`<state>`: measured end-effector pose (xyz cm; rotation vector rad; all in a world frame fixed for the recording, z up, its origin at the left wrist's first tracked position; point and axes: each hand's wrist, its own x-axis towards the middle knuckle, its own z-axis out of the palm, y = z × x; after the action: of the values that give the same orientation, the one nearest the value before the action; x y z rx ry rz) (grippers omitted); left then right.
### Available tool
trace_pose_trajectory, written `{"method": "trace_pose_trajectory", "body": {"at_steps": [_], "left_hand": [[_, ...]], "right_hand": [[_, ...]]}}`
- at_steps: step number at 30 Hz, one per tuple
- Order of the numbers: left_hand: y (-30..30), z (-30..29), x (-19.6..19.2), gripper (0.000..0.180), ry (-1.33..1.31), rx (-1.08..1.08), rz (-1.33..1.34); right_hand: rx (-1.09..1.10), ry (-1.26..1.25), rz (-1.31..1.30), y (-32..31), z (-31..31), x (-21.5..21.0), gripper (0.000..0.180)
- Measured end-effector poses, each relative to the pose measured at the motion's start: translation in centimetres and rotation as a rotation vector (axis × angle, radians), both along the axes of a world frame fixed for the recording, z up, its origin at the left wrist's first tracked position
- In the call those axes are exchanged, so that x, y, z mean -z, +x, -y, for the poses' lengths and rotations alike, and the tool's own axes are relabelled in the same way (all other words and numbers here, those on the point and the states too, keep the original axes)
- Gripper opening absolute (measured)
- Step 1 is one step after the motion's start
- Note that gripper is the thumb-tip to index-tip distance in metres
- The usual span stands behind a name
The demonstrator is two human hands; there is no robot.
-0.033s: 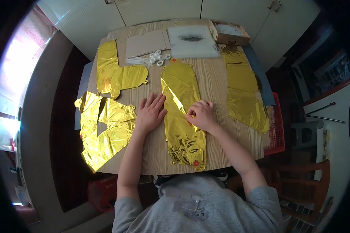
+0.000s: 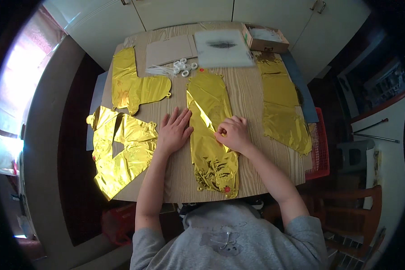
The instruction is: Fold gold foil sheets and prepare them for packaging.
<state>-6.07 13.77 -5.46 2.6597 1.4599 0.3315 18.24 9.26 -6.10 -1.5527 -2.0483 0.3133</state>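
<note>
A flat, uninflated gold foil balloon (image 2: 207, 99) lies lengthwise on the table before me, with small tabs and red spots at its ends. My left hand (image 2: 173, 132) rests flat, fingers stretched out, its fingertips at the balloon's left edge. Over the right side of the foil, my right hand (image 2: 234, 133) is closed, thumb and fingers pinched together at the foil; the exact grip is partly hidden. Left of my hands lie an angled gold foil balloon (image 2: 144, 87) and, nearer, a creased one with a gap in its middle (image 2: 132, 155).
Another gold balloon (image 2: 281, 99) lies on the right. Along the back are beige boards (image 2: 168, 50), a stack of clear plastic bags (image 2: 222, 56), white rings (image 2: 182, 66), pale straws (image 2: 159, 70) and an open cardboard box (image 2: 267, 42). A red basket (image 2: 320, 144) stands beside the table's right edge.
</note>
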Motion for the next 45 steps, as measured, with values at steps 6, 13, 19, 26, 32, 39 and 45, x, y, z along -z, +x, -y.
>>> {"method": "trace_pose_trajectory", "body": {"at_steps": [6,13,19,26,32,39,45], "left_hand": [[0.1,0.0,-0.2,0.057,-0.01,0.001,0.001],[0.1,0.0,-0.3,0.061,-0.015,-0.005,-0.014],[0.2,-0.1,0.0,0.062,-0.025,-0.023,-0.004],[0.2,-0.1,0.1,0.061,-0.007,-0.017,-0.023],[0.2,-0.1,-0.1,0.06,0.015,-0.026,-0.047],[0.4,-0.7,-1.0,0.054,0.066,0.01,-0.095],[0.6,-2.9,-1.3,0.047,0.114,0.087,-0.087]], "right_hand": [[0.0,0.003,0.009,0.0,0.0,0.2,0.016],[-0.004,-0.012,0.019,0.1,0.0,0.3,0.016],[-0.008,-0.02,0.01,0.1,0.0,0.2,0.017],[0.034,0.042,-0.036,-0.1,0.2,0.0,0.015],[-0.124,0.226,0.056,-0.7,1.0,-0.9,0.02],[-0.223,0.192,0.148,-0.7,1.0,-0.1,0.024],[-0.203,0.248,0.078,-0.7,0.8,0.0,0.021]]}}
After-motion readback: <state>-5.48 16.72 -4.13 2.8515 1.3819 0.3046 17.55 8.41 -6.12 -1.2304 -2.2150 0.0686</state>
